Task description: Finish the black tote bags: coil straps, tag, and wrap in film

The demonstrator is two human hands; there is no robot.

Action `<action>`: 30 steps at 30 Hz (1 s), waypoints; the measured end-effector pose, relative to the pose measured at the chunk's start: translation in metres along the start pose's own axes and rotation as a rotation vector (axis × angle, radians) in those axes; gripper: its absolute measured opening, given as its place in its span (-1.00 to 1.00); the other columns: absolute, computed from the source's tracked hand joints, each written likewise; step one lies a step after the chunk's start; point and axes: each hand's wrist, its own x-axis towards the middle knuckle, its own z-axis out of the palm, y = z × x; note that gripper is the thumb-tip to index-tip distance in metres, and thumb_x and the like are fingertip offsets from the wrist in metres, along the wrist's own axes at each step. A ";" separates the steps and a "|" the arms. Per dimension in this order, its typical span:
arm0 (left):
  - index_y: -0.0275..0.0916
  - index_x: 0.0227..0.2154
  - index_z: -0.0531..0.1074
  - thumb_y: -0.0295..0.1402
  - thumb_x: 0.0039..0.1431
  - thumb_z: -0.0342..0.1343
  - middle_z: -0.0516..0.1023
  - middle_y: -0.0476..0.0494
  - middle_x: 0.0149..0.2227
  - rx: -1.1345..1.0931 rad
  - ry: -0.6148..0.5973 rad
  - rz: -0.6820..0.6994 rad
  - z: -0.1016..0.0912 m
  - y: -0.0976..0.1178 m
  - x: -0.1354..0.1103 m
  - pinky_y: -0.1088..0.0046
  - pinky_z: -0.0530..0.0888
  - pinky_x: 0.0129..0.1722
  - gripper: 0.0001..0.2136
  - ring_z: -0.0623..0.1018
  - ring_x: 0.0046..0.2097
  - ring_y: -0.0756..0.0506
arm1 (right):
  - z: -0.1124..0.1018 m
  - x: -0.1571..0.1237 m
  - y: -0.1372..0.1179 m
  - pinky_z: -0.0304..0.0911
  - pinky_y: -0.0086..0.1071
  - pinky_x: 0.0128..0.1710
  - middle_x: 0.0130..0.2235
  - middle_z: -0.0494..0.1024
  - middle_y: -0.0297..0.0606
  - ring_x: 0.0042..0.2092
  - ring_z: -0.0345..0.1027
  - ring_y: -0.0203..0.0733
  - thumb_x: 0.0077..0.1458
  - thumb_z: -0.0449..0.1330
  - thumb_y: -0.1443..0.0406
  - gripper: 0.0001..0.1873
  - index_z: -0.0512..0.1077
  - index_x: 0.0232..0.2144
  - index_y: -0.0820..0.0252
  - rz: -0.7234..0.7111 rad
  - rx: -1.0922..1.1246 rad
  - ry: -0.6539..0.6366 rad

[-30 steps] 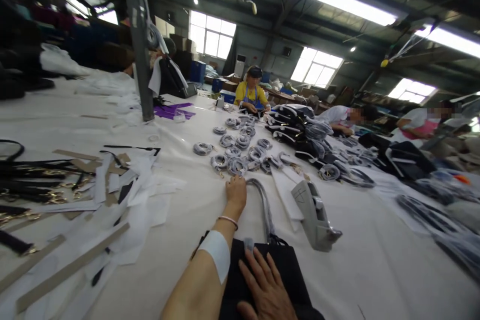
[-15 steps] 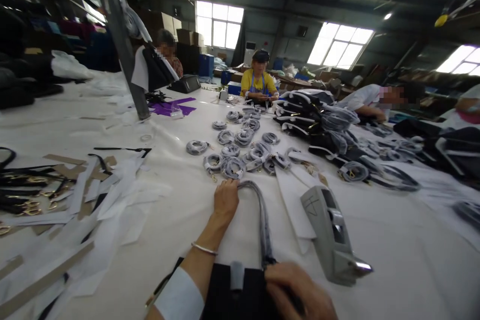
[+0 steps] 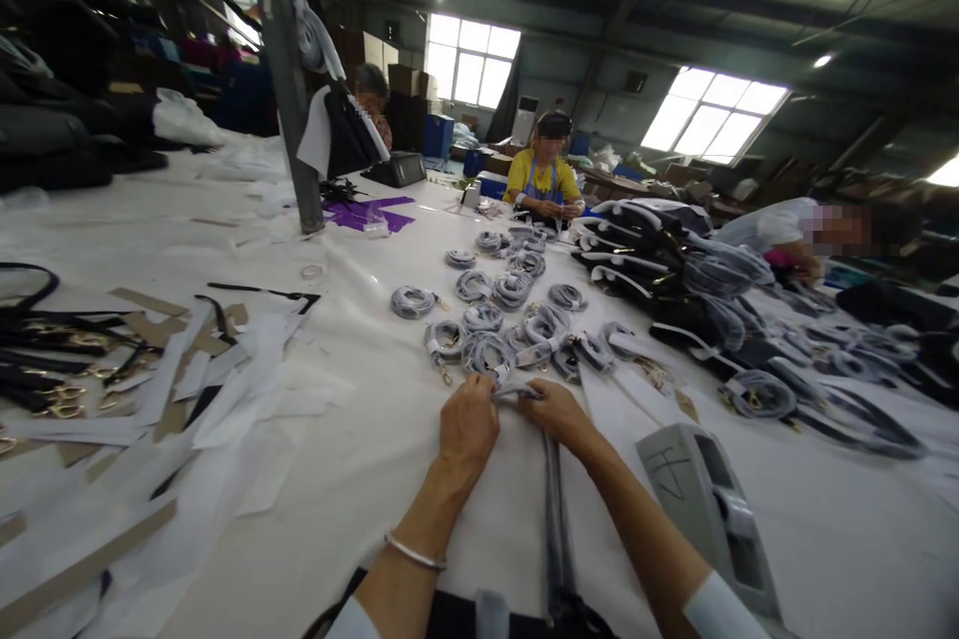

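Observation:
Both hands meet over the white table at a grey-wrapped bag handle [image 3: 552, 509], which runs down to a black bag [image 3: 450, 616] at the bottom edge. My left hand [image 3: 470, 424] is closed on the handle's upper left part. My right hand [image 3: 560, 411] pinches the same handle just to the right, with a short stretch of it showing between the two. Just beyond my fingers lies a coiled strap [image 3: 488, 355] in grey wrapping. The fingertips are partly hidden by the hands.
A grey tape dispenser [image 3: 704, 509] stands right of my right forearm. Black bags [image 3: 636, 260] are stacked at the right. Paper strips [image 3: 247, 369] and black straps with gold hooks [image 3: 67, 399] lie at the left. A metal post [image 3: 289, 90] rises behind; people sit across the table [image 3: 360, 499].
My right hand has moved up from the black bag to the handle beside my left hand. The view has shifted, so the bag sits lower in it.

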 end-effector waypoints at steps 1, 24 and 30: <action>-0.15 -0.17 0.38 -0.53 0.14 -0.01 0.51 -0.09 -0.12 -0.019 -0.004 -0.016 0.000 0.000 0.001 0.45 0.36 -0.19 -0.77 0.53 -0.15 -0.08 | -0.001 0.000 0.000 0.29 -0.30 -0.20 -0.36 0.54 -0.22 -0.29 0.41 -0.15 0.05 0.11 0.31 -0.78 0.51 -0.28 0.25 -0.002 0.031 -0.018; -0.20 -0.33 0.24 0.20 -0.15 0.15 0.27 0.18 -0.62 -1.210 -0.484 -0.169 -0.006 -0.033 0.024 0.62 0.05 -0.75 -0.44 0.16 -0.73 0.13 | -0.024 0.010 0.003 -0.05 -0.57 -0.66 -0.51 0.35 -0.48 -0.60 0.09 -0.47 -0.17 0.39 0.17 -0.52 0.40 -0.18 0.18 0.065 0.775 -0.360; -0.23 -0.30 0.29 0.13 -0.06 0.12 0.32 0.12 -0.61 -0.977 -0.265 -0.193 0.000 -0.038 0.032 0.53 0.17 -0.64 -0.51 0.26 -0.65 0.06 | 0.008 0.019 -0.013 0.18 -0.46 -0.38 -0.45 0.49 -0.37 -0.37 0.36 -0.26 -0.14 0.16 0.41 -0.84 0.46 -0.40 0.21 -0.103 0.078 -0.020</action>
